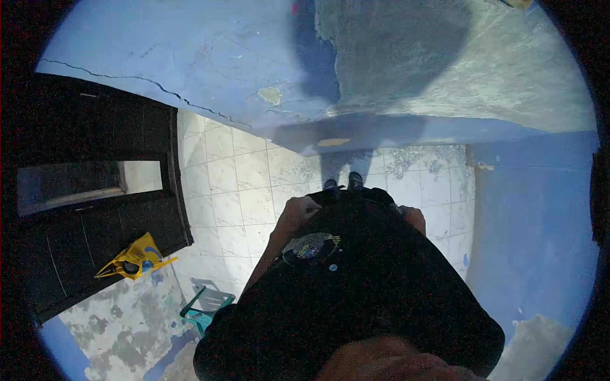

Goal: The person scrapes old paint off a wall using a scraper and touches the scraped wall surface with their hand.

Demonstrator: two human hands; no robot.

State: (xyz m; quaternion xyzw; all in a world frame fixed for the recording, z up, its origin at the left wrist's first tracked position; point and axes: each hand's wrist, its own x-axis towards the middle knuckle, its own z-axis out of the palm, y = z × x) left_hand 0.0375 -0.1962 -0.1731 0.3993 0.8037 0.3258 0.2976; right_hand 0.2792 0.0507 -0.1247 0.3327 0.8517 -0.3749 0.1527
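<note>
A black T-shirt (356, 279) with a printed patch on its front fills the lower middle of the view. My left hand (301, 209) is closed at the left corner of its hem, the fingers curled in. On the opposite corner, my right hand (414, 219) is likewise closed against the cloth, with its fingertips mostly hidden. Both hands appear to grip the fabric at waist height. Beyond the hem, my dark shoes (354, 181) show on the tiled floor (254, 171).
A cracked, peeling blue wall (210, 57) stands close in front, carrying my shadow. Another blue wall (534, 216) is on the right. To the left are a dark wooden door (127, 216) with a glass pane, a yellow bag (143, 251) and a green plastic chair (202, 317).
</note>
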